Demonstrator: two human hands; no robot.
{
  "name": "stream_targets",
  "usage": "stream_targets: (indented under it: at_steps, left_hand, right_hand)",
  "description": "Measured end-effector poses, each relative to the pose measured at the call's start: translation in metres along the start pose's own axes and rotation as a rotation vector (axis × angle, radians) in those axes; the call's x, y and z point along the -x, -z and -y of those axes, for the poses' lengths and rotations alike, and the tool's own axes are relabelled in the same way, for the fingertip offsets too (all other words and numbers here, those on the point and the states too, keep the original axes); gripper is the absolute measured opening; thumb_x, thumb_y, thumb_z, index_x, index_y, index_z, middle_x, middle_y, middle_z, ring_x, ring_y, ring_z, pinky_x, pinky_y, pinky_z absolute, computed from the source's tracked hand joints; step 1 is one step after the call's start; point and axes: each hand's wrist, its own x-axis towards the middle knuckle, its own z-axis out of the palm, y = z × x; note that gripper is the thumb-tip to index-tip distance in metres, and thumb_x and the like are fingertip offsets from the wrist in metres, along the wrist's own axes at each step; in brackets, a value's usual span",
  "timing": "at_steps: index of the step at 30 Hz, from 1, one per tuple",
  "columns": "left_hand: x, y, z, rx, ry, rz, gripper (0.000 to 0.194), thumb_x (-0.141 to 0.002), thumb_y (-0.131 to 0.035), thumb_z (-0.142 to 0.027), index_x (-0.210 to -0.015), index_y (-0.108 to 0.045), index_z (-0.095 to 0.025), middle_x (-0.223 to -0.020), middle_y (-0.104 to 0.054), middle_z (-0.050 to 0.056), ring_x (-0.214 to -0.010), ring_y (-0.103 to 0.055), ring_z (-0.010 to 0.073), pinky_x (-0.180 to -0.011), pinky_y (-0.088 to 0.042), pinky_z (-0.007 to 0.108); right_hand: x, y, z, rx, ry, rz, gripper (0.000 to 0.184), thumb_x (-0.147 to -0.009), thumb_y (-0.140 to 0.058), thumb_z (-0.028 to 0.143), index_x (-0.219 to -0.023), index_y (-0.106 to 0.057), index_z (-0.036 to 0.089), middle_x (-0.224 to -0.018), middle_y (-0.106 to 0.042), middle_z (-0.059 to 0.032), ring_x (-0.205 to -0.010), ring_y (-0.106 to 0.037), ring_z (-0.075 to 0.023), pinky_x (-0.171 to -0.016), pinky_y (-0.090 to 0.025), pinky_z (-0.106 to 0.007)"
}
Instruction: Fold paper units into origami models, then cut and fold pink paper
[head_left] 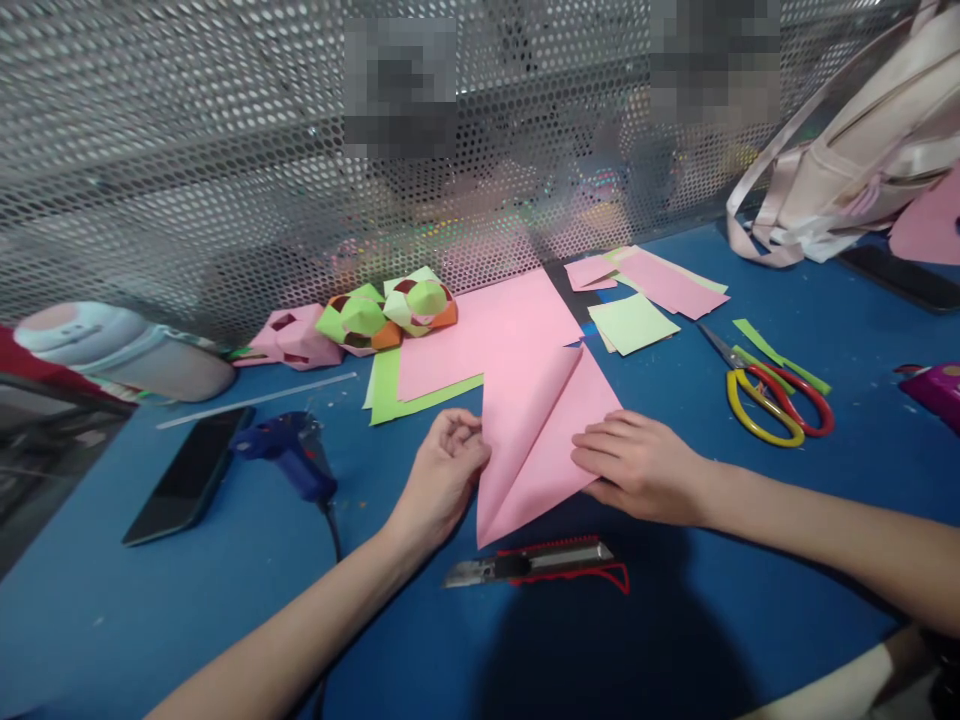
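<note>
A sheet of pink paper (551,425), partly folded over along a diagonal, lies in front of me. My left hand (448,465) has its fingers curled and pinches the sheet's left edge. At the right edge, my right hand (641,465) grips the paper with the fingers on top; its thumb is mostly hidden. Just below the sheet lies a utility knife (536,563) with a red frame and its blade end to the left. More pink paper (495,325) and a green sheet (386,390) lie flat behind it.
At left are a blue glue gun (289,455), a phone (187,475), a glue stick (259,400) and a tumbler (127,350). Folded paper shapes (360,320) stand at the back by a perforated metal panel (247,150). Scissors (765,400), paper squares (634,322) and a bag (847,160) are at right.
</note>
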Motion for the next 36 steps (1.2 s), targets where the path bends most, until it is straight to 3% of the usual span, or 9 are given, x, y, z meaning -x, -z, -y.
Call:
stream_targets:
  at_steps: [4,9,14,18,20,23,27,32,36]
  left_hand:
    - [-0.006,0.009,0.002,-0.124,-0.005,-0.027,0.029,-0.06,-0.066,-0.013,-0.088,-0.067,-0.016,-0.068,-0.056,-0.004,-0.057,-0.045,0.0071,-0.054,-0.032,0.019]
    - [-0.011,0.016,0.002,-0.177,0.048,-0.024,0.032,-0.066,-0.067,-0.019,-0.097,-0.075,-0.016,-0.057,-0.049,-0.005,-0.052,-0.037,0.0076,-0.052,-0.026,0.022]
    - [-0.005,0.016,-0.003,-0.563,-0.305,0.008,0.02,-0.078,-0.073,-0.029,-0.096,-0.076,-0.02,-0.083,-0.061,0.002,-0.069,-0.048,0.0118,-0.06,-0.034,0.025]
    - [0.006,0.016,-0.009,-0.696,-0.589,0.111,0.014,-0.087,-0.067,-0.024,-0.098,-0.075,-0.022,-0.083,-0.06,0.002,-0.072,-0.051,0.0131,-0.062,-0.037,0.026]
    - [0.01,0.016,-0.011,-0.707,-0.679,0.143,0.014,-0.088,-0.065,-0.02,-0.099,-0.074,-0.023,-0.082,-0.06,0.002,-0.073,-0.052,0.0131,-0.063,-0.039,0.026]
    - [0.009,0.016,-0.01,-0.682,-0.726,0.159,0.014,-0.088,-0.064,-0.016,-0.098,-0.071,-0.023,-0.083,-0.062,0.001,-0.076,-0.055,0.013,-0.068,-0.043,0.026]
    - [-0.005,0.016,-0.005,-0.419,-0.609,-0.01,0.033,-0.079,-0.072,-0.017,-0.11,-0.061,-0.022,-0.1,-0.063,0.004,-0.09,-0.061,0.0145,-0.073,-0.048,0.024]
    - [-0.031,0.021,-0.005,-0.137,-0.262,-0.028,0.082,-0.067,-0.078,-0.015,-0.138,-0.039,-0.024,-0.083,-0.059,-0.005,-0.068,-0.06,0.0093,-0.063,-0.049,0.02]
    - [-0.046,0.03,-0.006,-0.074,-0.109,0.042,0.052,-0.06,-0.083,-0.019,-0.107,-0.061,-0.016,-0.085,-0.068,0.0,-0.074,-0.066,0.0131,-0.072,-0.053,0.025]
  right_hand:
    - [-0.001,0.006,0.001,-0.084,-0.037,0.049,0.037,-0.096,-0.053,0.048,-0.105,-0.07,0.017,-0.105,-0.075,-0.0131,-0.102,-0.068,-0.0263,-0.089,-0.05,-0.042]
    - [-0.003,0.002,-0.005,-0.144,-0.146,0.027,0.03,-0.101,-0.046,0.038,-0.101,-0.069,0.019,-0.091,-0.075,-0.0084,-0.088,-0.07,-0.0203,-0.082,-0.05,-0.035]
    - [-0.005,-0.004,-0.012,-0.275,-0.322,-0.056,0.027,-0.097,-0.051,0.029,-0.12,-0.061,0.019,-0.109,-0.071,-0.0106,-0.097,-0.069,-0.0222,-0.086,-0.055,-0.038]
    - [-0.016,-0.007,-0.031,-0.377,-0.578,-0.297,0.064,-0.082,-0.067,0.034,-0.14,-0.045,0.016,-0.146,-0.049,-0.0202,-0.135,-0.047,-0.0342,-0.109,-0.042,-0.055]
    - [-0.027,-0.006,-0.042,-0.519,-0.749,-0.387,0.08,-0.075,-0.073,0.034,-0.145,-0.04,0.015,-0.154,-0.04,-0.0214,-0.142,-0.04,-0.0362,-0.115,-0.034,-0.058]
    - [-0.044,-0.006,-0.054,-0.877,-0.937,-0.421,0.074,-0.073,-0.075,0.032,-0.139,-0.048,0.016,-0.142,-0.056,-0.0187,-0.128,-0.057,-0.0338,-0.106,-0.047,-0.054]
    - [-0.056,-0.012,-0.062,-1.058,-0.952,-0.353,0.036,-0.072,-0.073,0.03,-0.105,-0.07,0.014,-0.102,-0.077,-0.0134,-0.087,-0.074,-0.0291,-0.076,-0.062,-0.045]
    - [-0.055,-0.022,-0.072,-1.003,-0.932,-0.4,0.032,-0.066,-0.079,0.033,-0.091,-0.072,0.014,-0.095,-0.077,-0.0103,-0.087,-0.073,-0.028,-0.077,-0.06,-0.042]
    - [-0.054,-0.026,-0.072,-0.999,-0.917,-0.38,0.034,-0.065,-0.08,0.034,-0.092,-0.072,0.015,-0.096,-0.077,-0.01,-0.087,-0.073,-0.0278,-0.075,-0.06,-0.041]
